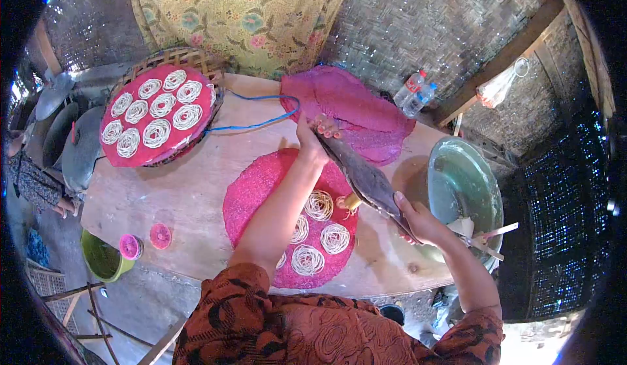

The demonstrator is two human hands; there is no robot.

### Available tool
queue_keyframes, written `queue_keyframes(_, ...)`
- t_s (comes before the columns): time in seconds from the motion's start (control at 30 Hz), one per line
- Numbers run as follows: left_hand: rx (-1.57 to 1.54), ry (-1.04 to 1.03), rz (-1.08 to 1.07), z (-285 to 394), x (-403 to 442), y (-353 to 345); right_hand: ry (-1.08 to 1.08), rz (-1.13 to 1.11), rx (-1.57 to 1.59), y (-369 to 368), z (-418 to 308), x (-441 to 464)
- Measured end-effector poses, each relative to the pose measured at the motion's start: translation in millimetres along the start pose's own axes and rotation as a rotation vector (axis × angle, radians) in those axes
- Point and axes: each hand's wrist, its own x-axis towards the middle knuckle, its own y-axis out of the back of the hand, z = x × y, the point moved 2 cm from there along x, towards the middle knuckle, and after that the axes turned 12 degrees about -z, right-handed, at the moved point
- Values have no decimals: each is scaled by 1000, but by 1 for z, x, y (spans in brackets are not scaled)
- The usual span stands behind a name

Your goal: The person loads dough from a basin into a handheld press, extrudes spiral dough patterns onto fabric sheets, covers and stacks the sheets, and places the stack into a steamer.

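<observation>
In the head view, both hands are closed around one long dark bar (362,169), held slantwise over the bench (183,201). The left hand (317,136) grips its far end, with the fingers curled over the edge; the right hand (418,221) grips the end nearer the person, its thumb along the top. Between the hands, just under the bar, a short yellow tube (351,201) shows, with thin strands at its lower end.

Below the left forearm and partly covered by it lies a round red mat (261,182). On it, between the forearm and the right hand, sit pale coils of strands (307,260); one is partly hidden by the arm. The yellow tube is just beside the uppermost coil.

Well to the left of the left hand, a woven basket (212,77) carries another red mat (114,154) with ten coils (157,133). A blue cord (258,97) runs from near the basket towards the left hand. Just beyond that hand is a crumpled pink cloth (356,103). Right of the right hand stands a green basin (499,198), with sticks (498,231) by its near rim. Two plastic bottles (410,97) stand beyond the right hand, near the wall.
</observation>
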Motion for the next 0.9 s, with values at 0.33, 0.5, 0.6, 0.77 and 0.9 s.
queue_keyframes(0.33, -72, 44, -54, -9, 12, -1, 47, 211, -190, 7, 14, 6)
queue_keyframes(0.5, 16, 57, 20, -9, -5, -2, -17, 102, -119, -4, 19, -2)
queue_keyframes(0.6, 0, 49, 111, -17, -15, 5, -74, 85, -146, -4, 15, -12)
queue_keyframes(0.77, -22, 43, 100, -20, -5, 40, 37, 242, -310, -1, 35, 20)
queue_keyframes(0.9, 102, 27, 102, 1, -2, 41, 40, 306, -282, -18, 36, 49)
